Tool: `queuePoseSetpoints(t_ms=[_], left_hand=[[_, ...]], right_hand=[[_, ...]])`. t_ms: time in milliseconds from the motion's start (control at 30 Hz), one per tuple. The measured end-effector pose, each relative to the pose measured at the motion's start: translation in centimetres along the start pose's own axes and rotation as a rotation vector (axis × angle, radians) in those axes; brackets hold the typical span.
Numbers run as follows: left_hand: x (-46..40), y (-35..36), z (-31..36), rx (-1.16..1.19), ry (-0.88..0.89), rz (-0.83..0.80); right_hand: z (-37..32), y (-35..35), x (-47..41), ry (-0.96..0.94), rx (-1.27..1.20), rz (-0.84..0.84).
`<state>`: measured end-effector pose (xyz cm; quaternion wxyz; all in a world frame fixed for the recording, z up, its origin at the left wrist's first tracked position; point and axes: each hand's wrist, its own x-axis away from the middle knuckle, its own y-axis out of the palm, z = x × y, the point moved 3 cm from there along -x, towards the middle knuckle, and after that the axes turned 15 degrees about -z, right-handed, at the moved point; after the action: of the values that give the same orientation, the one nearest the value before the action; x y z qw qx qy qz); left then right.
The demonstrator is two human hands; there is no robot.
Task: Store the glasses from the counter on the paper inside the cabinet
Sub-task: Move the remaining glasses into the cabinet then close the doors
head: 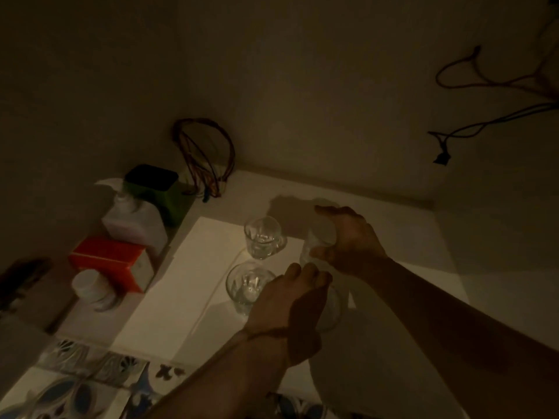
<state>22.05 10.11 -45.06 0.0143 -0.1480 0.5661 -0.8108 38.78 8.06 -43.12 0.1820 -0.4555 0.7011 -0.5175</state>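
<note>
Patterned blue-and-white tiles (75,385) lie nearest, below both forearms. Past them, the left hand (290,309) curls over a clear glass (331,309) standing on the white paper (169,297); in this dim light its fingers seem closed on the rim. Just left of that grip stands a second glass (246,287). Beyond it, the right hand (351,240) wraps a third glass (311,247), thumb and fingers pressed on its sides. Left of this grip a fourth glass (263,237) sits on the paper. Farther left are an orange box (112,261) and a green container (163,192).
</note>
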Motion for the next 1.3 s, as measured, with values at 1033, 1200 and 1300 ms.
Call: queuePoseSetpoints(t_ms=[1033, 1200, 1300], left_hand=[[-2.6, 0.3, -1.6, -0.042, 0.138, 0.036], [-2.9, 0.4, -1.8, -0.063, 0.145, 0.007], [-2.8, 0.8, -1.9, -0.069, 0.155, 0.027]], right_hand=[[0.5, 1.9, -4.0, -0.025, -0.017, -0.070], [0.4, 1.9, -3.8, -0.044, -0.015, -0.103], [0.5, 1.9, -3.6, -0.038, -0.021, -0.135]])
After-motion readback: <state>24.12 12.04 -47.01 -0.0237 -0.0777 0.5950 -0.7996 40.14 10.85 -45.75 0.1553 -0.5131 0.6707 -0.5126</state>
